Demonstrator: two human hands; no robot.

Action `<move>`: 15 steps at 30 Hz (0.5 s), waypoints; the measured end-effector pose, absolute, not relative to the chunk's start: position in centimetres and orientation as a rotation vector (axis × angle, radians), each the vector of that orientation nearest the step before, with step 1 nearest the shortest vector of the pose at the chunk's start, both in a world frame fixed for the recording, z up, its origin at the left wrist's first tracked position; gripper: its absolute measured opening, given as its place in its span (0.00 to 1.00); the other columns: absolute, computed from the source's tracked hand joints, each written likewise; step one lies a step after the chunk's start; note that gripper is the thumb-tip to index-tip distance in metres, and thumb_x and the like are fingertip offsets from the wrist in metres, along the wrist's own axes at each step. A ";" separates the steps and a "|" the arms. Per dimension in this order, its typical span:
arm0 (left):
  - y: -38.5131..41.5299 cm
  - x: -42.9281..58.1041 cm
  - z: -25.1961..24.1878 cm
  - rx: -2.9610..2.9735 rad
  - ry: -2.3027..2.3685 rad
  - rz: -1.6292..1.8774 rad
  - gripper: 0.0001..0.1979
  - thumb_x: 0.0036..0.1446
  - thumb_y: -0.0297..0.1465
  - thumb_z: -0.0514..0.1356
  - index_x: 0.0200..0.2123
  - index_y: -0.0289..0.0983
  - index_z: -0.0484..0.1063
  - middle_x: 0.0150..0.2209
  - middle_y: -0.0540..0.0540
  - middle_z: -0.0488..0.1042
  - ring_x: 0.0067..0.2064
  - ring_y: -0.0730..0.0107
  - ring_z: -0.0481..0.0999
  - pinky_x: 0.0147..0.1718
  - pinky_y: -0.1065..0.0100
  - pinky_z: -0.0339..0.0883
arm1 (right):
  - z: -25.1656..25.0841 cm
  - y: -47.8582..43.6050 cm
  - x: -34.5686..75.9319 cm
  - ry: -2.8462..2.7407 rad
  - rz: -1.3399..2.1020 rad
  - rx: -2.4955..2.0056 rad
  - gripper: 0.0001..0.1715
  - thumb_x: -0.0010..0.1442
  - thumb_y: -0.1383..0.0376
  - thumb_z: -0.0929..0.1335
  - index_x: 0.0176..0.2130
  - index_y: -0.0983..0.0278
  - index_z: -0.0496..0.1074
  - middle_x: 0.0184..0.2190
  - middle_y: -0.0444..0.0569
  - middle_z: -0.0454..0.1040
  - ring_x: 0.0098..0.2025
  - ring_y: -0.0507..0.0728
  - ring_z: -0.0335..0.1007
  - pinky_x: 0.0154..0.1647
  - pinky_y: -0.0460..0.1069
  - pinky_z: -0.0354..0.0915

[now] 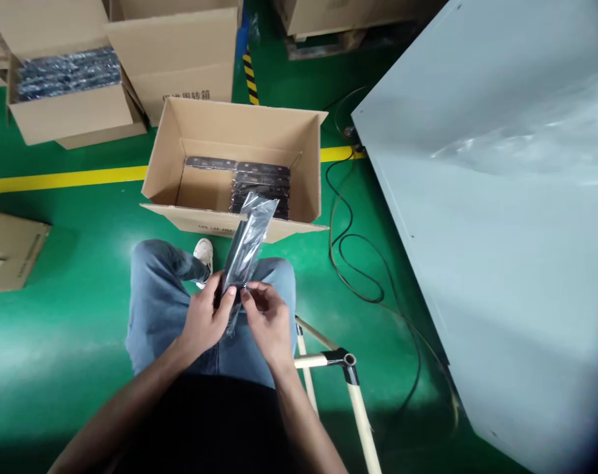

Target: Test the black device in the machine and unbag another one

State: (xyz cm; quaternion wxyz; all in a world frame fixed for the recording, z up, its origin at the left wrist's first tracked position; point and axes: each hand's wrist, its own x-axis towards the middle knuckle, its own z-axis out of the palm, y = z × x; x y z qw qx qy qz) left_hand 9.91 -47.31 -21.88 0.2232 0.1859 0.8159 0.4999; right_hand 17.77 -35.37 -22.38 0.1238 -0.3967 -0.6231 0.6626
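A dark, long part in a clear plastic bag (250, 240) is held tilted above my lap, its top end reaching over the front flap of an open cardboard box (239, 122). My left hand (207, 316) is wrapped round its lower left side, thumb on the front. On the right side, my right hand (268, 319) pinches the bag near its lower end with thumb and forefinger. Inside the box, several dark parts (262, 179) lie in rows, mostly on the right.
Another open box (74, 118) with plastic-wrapped parts stands at the upper left, beside a taller carton (180, 59). A grey panel (500, 217) fills the right. Cables (372, 263) lie on the floor near a pipe frame (348, 360). A closed carton (7, 253) is at left.
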 end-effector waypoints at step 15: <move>-47.3 9.7 -21.7 0.373 2.483 1.316 0.18 0.73 0.44 0.53 0.53 0.38 0.70 0.38 0.42 0.81 0.39 0.58 0.81 0.38 0.63 0.71 | -22.4 -36.4 17.4 -2.142 1.652 -1.116 0.07 0.58 0.59 0.70 0.30 0.59 0.78 0.28 0.47 0.81 0.30 0.58 0.76 0.34 0.51 0.68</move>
